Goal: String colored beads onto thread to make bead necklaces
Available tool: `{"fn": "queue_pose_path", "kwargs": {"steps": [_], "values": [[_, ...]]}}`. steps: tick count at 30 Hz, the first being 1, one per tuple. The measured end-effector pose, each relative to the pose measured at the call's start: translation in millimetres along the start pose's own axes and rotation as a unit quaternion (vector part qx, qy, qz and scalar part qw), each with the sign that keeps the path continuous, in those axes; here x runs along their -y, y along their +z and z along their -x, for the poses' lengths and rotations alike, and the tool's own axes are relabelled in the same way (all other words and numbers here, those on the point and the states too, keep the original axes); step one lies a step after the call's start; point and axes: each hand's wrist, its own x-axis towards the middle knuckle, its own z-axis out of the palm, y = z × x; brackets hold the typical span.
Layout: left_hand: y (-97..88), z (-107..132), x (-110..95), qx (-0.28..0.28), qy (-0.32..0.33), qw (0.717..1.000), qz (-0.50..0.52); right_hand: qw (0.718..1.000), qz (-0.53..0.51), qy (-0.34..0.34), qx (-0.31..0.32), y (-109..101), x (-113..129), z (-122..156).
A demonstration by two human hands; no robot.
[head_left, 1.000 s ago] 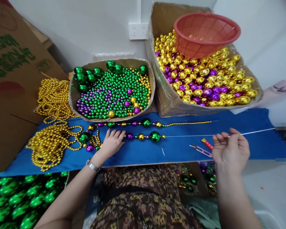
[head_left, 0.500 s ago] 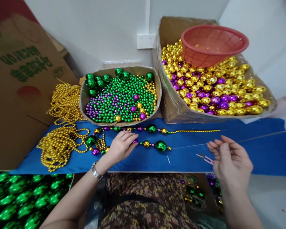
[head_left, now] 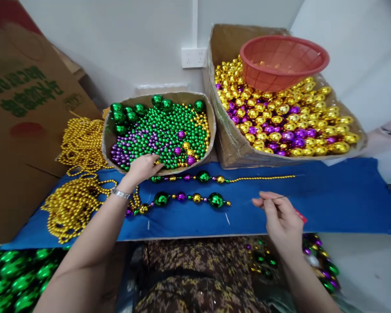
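My left hand reaches into the front edge of a cardboard tray filled with small green, purple and gold beads; its fingers curl down among the beads and are partly hidden. My right hand hovers over the blue cloth and pinches a thin needle with thread. A partly strung strand of green, purple and gold balls lies on the cloth between my hands. A second strand lies just behind it.
A large cardboard box of gold and purple balls stands at the back right with a red plastic basket on top. Heaps of gold bead strings lie at the left. Green balls fill a box below left. A wall socket is behind.
My left hand left the strand on the cloth and moved up into the bead tray. My right hand moved left and lower, still pinching the needle; the strand now lies free.
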Motion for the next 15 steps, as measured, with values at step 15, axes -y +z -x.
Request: {"fn": "queue_pose_path", "kwargs": {"steps": [15], "values": [[3.4,-2.6,-9.0,-0.052,0.023,0.998,-0.002,0.997,0.052,-0.053,0.027,0.7,3.2,-3.1]]}}
